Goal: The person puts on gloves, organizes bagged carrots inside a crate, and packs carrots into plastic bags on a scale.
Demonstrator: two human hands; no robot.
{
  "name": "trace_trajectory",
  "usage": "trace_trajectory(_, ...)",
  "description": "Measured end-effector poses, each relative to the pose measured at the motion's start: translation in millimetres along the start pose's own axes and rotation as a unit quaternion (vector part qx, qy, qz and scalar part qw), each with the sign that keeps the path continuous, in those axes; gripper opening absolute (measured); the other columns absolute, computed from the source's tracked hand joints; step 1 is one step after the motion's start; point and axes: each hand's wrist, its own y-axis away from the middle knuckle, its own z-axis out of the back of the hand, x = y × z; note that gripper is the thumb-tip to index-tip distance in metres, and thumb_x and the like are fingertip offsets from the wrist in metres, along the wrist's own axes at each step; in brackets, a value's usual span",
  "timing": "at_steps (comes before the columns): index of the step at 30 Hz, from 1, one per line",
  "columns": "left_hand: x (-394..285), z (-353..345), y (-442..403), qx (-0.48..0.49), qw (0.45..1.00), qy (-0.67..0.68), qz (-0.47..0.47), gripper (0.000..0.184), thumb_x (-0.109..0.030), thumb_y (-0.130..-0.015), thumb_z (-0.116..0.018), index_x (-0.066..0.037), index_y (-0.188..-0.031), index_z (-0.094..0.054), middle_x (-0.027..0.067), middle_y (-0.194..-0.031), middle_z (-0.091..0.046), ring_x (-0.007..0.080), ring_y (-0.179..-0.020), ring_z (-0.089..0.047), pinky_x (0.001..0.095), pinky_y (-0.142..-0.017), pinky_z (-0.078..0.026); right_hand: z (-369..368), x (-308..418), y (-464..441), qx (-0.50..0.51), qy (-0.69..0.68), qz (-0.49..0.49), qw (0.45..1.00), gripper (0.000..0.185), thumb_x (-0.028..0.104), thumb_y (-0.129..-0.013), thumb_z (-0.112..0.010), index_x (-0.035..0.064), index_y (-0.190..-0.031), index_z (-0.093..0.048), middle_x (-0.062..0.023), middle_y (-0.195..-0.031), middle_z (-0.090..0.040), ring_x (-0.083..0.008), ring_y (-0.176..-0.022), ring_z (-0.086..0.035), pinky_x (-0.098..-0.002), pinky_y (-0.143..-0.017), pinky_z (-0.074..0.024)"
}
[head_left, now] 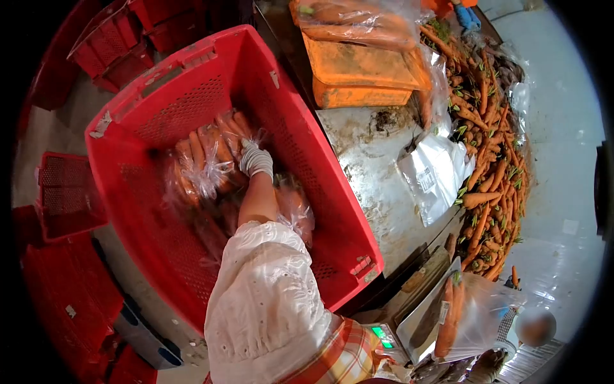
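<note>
My left hand (257, 161), in a pale knitted glove, reaches down into a big red crate (192, 61). Its fingers are closed at the end of a clear plastic bag of carrots (224, 137), which lies among other bags. Left of it lies another bag of carrots (195, 163) with a gathered plastic neck. Below and right of my glove is a further bag (294, 208), partly hidden by my forearm. A white sleeve covers most of that arm. My right hand does not show.
Right of the crate, a metal table (364, 166) bears an orange crate (361, 70), plastic bags (435, 173) and a long carrot heap (492, 173). A scale with a green display (384, 336) and bagged carrots (453, 313) stand near a co-worker (508, 336). Red crates (70, 294) are stacked left.
</note>
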Motion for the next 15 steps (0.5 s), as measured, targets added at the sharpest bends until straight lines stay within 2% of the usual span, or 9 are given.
trace_trajectory(2,1.6,-11.1,-12.9,-0.002,1.0,0.023,0.014,0.051,-0.024,-0.078,-0.06,-0.008,-0.125,-0.045,0.0157,-0.116,-0.057,0.0324,-0.108,-0.055,0.0412,-0.087,-0.046,20.4,-2.3,-12.1,0.11,-0.032,-0.023,0.993,0.019,0.019,-0.087,-0.055,0.0071,-0.072,-0.057,-0.0041,-0.066,-0.058,-0.0166,-0.065,-0.056,-0.0289,-0.063,-0.0472)
trace_trajectory(4,-4.6,-5.3,-10.8,0.061,0.989,0.129,0.036,0.033,-0.021,-0.081,-0.054,-0.005,-0.11,-0.057,0.0178,-0.116,-0.058,0.031,-0.108,-0.055,0.0424,-0.084,-0.047,28.8,-1.1,-14.8,0.089,-0.024,-0.026,0.995,0.019,0.018,-0.087,-0.055,0.0077,-0.071,-0.056,-0.0038,-0.065,-0.057,-0.0159,-0.063,-0.054,-0.0286,-0.062,-0.0467)
trace_trajectory(5,-8.9,-9.2,-12.3,0.06,0.989,0.13,0.035,0.033,-0.021,-0.081,-0.054,-0.005,-0.11,-0.057,0.0178,-0.116,-0.058,0.031,-0.108,-0.055,0.0424,-0.084,-0.047,30.4,-1.3,-14.8,0.068,-0.016,-0.031,0.997,0.02,0.018,-0.087,-0.055,0.0082,-0.069,-0.055,-0.0036,-0.064,-0.055,-0.0153,-0.062,-0.053,-0.0284,-0.062,-0.0462)
trace_trajectory(6,-13.7,-20.9,-17.8,0.06,0.955,0.276,0.093,0.035,-0.025,-0.083,-0.051,-0.004,-0.11,-0.058,0.0187,-0.117,-0.057,0.0322,-0.109,-0.054,0.0422,-0.087,-0.045,27.4,-2.9,-12.5,0.067,-0.018,-0.032,0.997,0.02,0.018,-0.087,-0.055,0.0082,-0.069,-0.055,-0.0036,-0.064,-0.055,-0.0153,-0.062,-0.053,-0.0284,-0.062,-0.0462)
trace_trajectory(7,-16.1,-34.4,-23.4,0.058,0.896,0.415,0.15,0.039,-0.03,-0.084,-0.048,-0.003,-0.11,-0.058,0.0197,-0.119,-0.055,0.0334,-0.11,-0.053,0.0419,-0.089,-0.043,22.6,-4.5,-10.4,0.071,-0.018,-0.037,0.997,0.02,0.018,-0.087,-0.055,0.0082,-0.069,-0.055,-0.0034,-0.064,-0.055,-0.0149,-0.061,-0.052,-0.0279,-0.061,-0.0456)
trace_trajectory(10,-3.5,-63.3,-34.8,0.029,0.884,0.458,0.086,0.046,-0.037,-0.088,-0.041,-0.003,-0.115,-0.057,0.0203,-0.122,-0.052,0.0359,-0.111,-0.051,0.0416,-0.095,-0.038,22.0,-4.4,-11.8,0.112,-0.024,-0.067,0.991,0.021,0.019,-0.086,-0.055,0.008,-0.069,-0.055,-0.0029,-0.064,-0.053,-0.0142,-0.059,-0.05,-0.0268,-0.06,-0.0442)
trace_trajectory(12,-23.5,6.1,17.7,0.052,0.945,0.316,0.074,0.045,-0.035,-0.091,-0.037,-0.003,-0.116,-0.055,0.0193,-0.122,-0.052,0.0355,-0.113,-0.049,0.042,-0.095,-0.038,25.2,-6.1,-17.2,0.15,-0.032,-0.097,0.984,0.021,0.019,-0.086,-0.055,0.0078,-0.069,-0.055,-0.0024,-0.064,-0.053,-0.0139,-0.058,-0.049,-0.0262,-0.06,-0.0435)
trace_trajectory(13,-20.3,17.6,34.4,-0.001,0.99,0.111,-0.09,0.045,-0.036,-0.094,-0.033,-0.002,-0.115,-0.053,0.0192,-0.118,-0.052,0.0348,-0.112,-0.048,0.042,-0.095,-0.039,27.6,-7.9,-20.7,0.123,-0.034,-0.088,0.988,0.021,0.019,-0.086,-0.055,0.0077,-0.069,-0.055,-0.0018,-0.063,-0.053,-0.014,-0.057,-0.048,-0.0258,-0.059,-0.043)
trace_trajectory(15,-20.9,14.1,33.9,0.001,0.989,0.137,-0.05,0.044,-0.036,-0.094,-0.032,-0.003,-0.114,-0.052,0.0187,-0.118,-0.052,0.0339,-0.112,-0.048,0.0412,-0.094,-0.039,59.7,-8.3,-49.2,0.099,-0.036,-0.079,0.991,0.021,0.019,-0.086,-0.056,0.0075,-0.07,-0.055,-0.0012,-0.063,-0.052,-0.0141,-0.056,-0.046,-0.0255,-0.058,-0.0425)
